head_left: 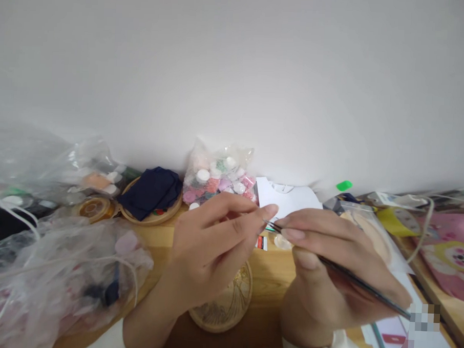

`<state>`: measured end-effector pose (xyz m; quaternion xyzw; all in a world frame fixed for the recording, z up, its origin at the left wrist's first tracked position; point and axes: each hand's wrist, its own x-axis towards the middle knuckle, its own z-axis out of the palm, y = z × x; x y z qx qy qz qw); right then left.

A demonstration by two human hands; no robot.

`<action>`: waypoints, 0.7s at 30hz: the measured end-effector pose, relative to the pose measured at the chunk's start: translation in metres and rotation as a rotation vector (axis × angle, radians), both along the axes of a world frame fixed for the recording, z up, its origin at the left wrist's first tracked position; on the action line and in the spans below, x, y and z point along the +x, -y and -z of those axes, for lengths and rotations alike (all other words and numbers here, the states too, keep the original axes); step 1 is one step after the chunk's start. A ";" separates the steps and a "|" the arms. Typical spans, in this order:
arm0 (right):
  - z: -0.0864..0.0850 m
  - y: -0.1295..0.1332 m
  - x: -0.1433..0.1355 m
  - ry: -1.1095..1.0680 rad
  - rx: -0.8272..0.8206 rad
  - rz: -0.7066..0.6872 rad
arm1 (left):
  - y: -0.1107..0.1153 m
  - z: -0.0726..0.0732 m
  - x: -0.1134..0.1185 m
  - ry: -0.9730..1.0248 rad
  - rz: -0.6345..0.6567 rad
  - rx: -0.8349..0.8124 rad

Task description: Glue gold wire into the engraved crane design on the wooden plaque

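My right hand [328,265] grips slim dark tweezers [360,281]; their fine tips point left and the long shaft runs back under the palm. Close to those tips, the fingers of my left hand [217,245] are pinched together, and anything between them is too small to make out. The two hands nearly meet above the table. Below the left hand lies a round wooden disc [222,309] with a gold line pattern, partly covered by that hand. A small clear round piece [283,242] sits behind the fingertips.
A bag of colourful small tubs [220,173] leans at the wall. Dark blue cloth [152,193] covers a wooden hoop. Crumpled plastic bags [66,274] and a white cable fill the left side. A white shirt-shaped sheet [288,194] and a pink pouch [449,255] are farther right.
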<state>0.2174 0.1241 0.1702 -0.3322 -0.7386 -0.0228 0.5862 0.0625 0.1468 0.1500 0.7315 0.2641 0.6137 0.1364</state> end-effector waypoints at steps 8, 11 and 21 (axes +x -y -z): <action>0.004 -0.001 -0.002 -0.027 0.038 0.059 | -0.001 0.002 -0.002 0.035 0.052 0.035; 0.006 -0.004 -0.002 -0.051 0.097 0.106 | -0.001 0.001 -0.002 0.025 0.053 0.014; 0.006 -0.005 -0.003 -0.007 0.120 0.065 | -0.001 0.001 -0.002 0.017 0.026 0.014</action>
